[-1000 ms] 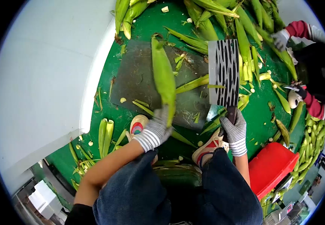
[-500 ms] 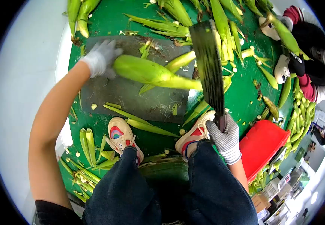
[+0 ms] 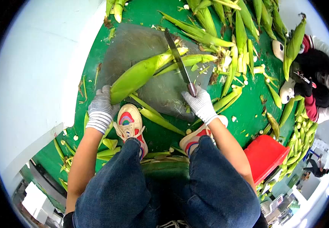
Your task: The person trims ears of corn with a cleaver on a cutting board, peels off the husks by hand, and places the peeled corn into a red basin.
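An unshucked ear of corn point(image 3: 134, 79) lies slantwise over a dark grey cutting board point(image 3: 124, 41), its stalk end pointing away to the right. My left hand point(image 3: 101, 106), in a light knit glove, holds the near end of the ear; the fingertips are partly hidden. In my gloved right hand point(image 3: 199, 102) is the dark handle of a cleaver point(image 3: 177, 57). Its blade, seen nearly edge-on, crosses the stalk end of the ear. Whether it touches the husk I cannot tell. Beneath it lies a loose green husk piece point(image 3: 194, 59).
Unshucked corn point(image 3: 244, 22) and trimmings cover the green floor point(image 3: 248, 125) at the back. A red bin point(image 3: 265, 155) stands right, near a pile of corn point(image 3: 299, 142). Another person point(image 3: 316, 76) holds an ear at far right. My shoes point(image 3: 130, 121) flank the board's near side.
The cleaver has come down from a raised position to lie across the ear's stalk end. My left hand has closed on the ear, which now slants more steeply. The camera view has shifted.
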